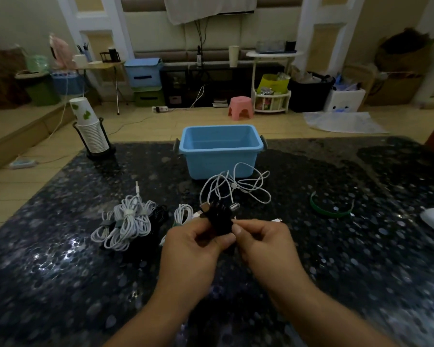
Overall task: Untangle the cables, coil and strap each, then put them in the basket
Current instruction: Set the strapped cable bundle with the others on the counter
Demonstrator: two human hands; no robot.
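Your left hand (193, 244) and right hand (263, 239) both pinching coiled black cable (219, 219) over dark speckled bench (60, 271), empty light-blue plastic basket (221, 151) at 12 o'clock, strapped white cable bundles (125, 221) at 9 o'clock.

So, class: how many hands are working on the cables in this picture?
2. The left hand and the right hand meet above the dark speckled stone table, both gripping the coiled black cable bundle between them.
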